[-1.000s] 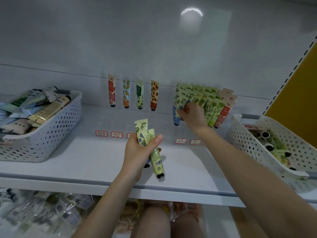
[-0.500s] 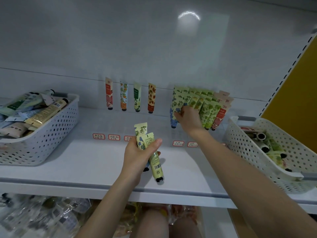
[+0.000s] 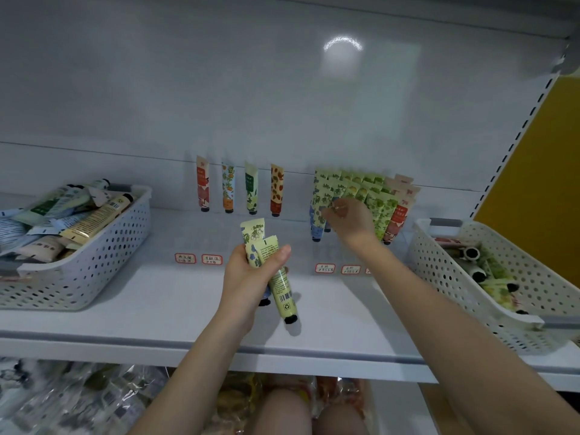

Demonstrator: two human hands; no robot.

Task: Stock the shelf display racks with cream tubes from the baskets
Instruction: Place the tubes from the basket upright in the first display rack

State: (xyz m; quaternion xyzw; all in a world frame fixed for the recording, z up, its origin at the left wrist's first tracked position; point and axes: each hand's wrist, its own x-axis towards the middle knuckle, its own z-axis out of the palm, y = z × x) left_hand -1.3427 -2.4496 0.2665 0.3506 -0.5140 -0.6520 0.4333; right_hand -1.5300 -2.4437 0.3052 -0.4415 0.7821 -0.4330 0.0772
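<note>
Pale green and cream, two tubes [image 3: 282, 287] sit in the grip of the left hand [image 3: 248, 277], which is clenched round their middles with the thumb across the front one; their black caps point down toward the shelf [image 3: 157, 293] and their flat crimped ends stick up above the fingers. The front tube shows a barcode and a recycling mark, and the one behind it shows a leaf print. Further back and to the right, the right hand [image 3: 351, 219] reaches to the packed row of tubes [image 3: 373, 196] standing cap-down against the rear wall. Its bent fingers lie on a leaf-printed tube at the left end of that row, but the blur makes it impossible to tell whether this grip pinches the tube or only touches it. To the left of the row, four single tubes [image 3: 203, 183] stand apart from one another, in red, orange, green and brown prints. Small red-edged labels [image 3: 185, 258] lie on the shelf in front of them. At the left end, the left basket [image 3: 94, 265] is heaped with mixed tubes; at the right end, the right basket [image 3: 445, 265] holds a lower layer of them. Beyond it rises a yellow panel [image 3: 549, 167], and wrapped packets [image 3: 78, 400] lie below the shelf.
</note>
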